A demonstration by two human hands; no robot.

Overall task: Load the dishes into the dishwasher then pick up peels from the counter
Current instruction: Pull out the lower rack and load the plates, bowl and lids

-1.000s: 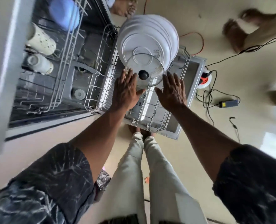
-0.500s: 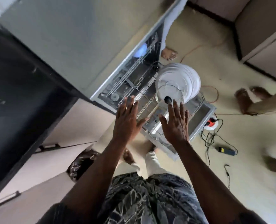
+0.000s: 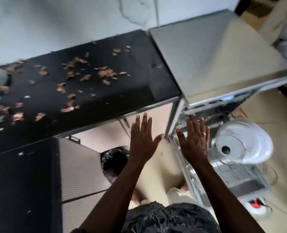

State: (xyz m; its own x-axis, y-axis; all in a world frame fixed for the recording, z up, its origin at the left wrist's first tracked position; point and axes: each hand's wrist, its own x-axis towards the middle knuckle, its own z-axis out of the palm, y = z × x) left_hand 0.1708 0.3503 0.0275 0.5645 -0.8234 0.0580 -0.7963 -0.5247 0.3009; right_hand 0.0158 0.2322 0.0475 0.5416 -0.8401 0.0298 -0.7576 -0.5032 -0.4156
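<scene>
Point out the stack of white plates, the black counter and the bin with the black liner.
stack of white plates (image 3: 255, 148): head view, on the face of the front plate.
black counter (image 3: 126, 91): head view, on a bare patch of the top.
bin with the black liner (image 3: 112, 161): head view, on the liner inside.

dark patterned shirt (image 3: 169, 217), ring (image 3: 203, 133), pale trousers (image 3: 174, 195)

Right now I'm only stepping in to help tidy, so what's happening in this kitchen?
A person stands at the open dishwasher, both hands empty and spread flat: the left hand and right hand are raised in front of the counter's edge. White plates and a glass lid already stand in the pulled-out rack. Brown peels lie scattered over the black counter, none yet picked up.
</scene>
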